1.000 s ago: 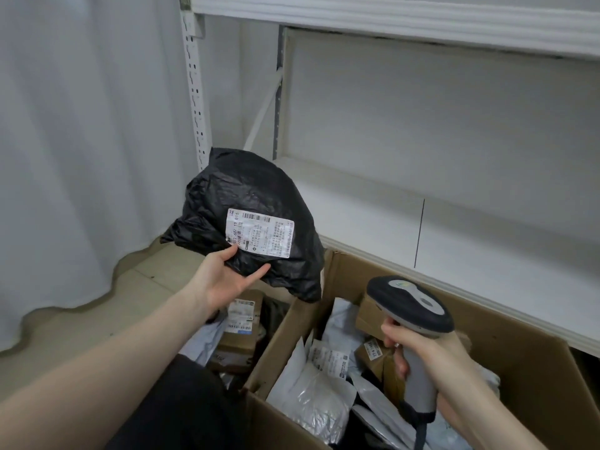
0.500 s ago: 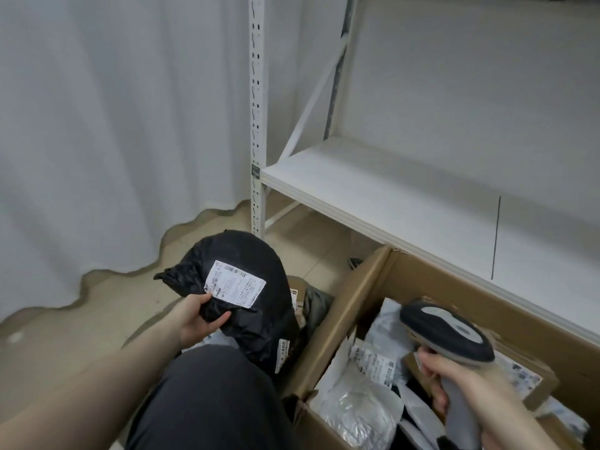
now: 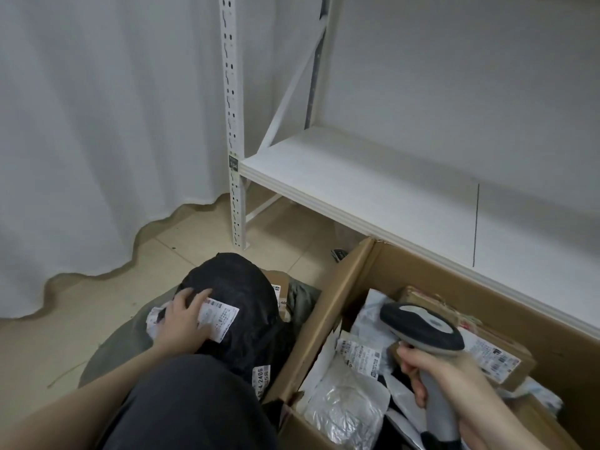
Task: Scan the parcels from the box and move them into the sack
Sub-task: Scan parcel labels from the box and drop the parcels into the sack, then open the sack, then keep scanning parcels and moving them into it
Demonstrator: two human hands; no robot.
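Note:
A black plastic parcel (image 3: 246, 306) with a white label (image 3: 220, 319) lies in the mouth of the olive-green sack (image 3: 107, 349) on the floor, on top of other labelled parcels. My left hand (image 3: 181, 319) rests palm-down on it, fingers spread over its top and label. My right hand (image 3: 431, 371) grips the handle of a grey and black barcode scanner (image 3: 422, 326), held over the open cardboard box (image 3: 341, 303). Inside the box lie several parcels: white mailers (image 3: 357, 352), a silvery bag (image 3: 344, 414) and a brown carton (image 3: 487, 342).
A white metal rack with a low shelf (image 3: 357, 177) stands right behind the box; its post (image 3: 235, 190) is just beyond the sack. A white curtain (image 3: 81, 125) hangs at the left over beige floor tiles. My knee in dark trousers (image 3: 194, 404) sits between sack and box.
My left hand has brought the black parcel down from chest height into the sack and now lies on top of it. The scanner has stayed over the box. My view has tilted downward.

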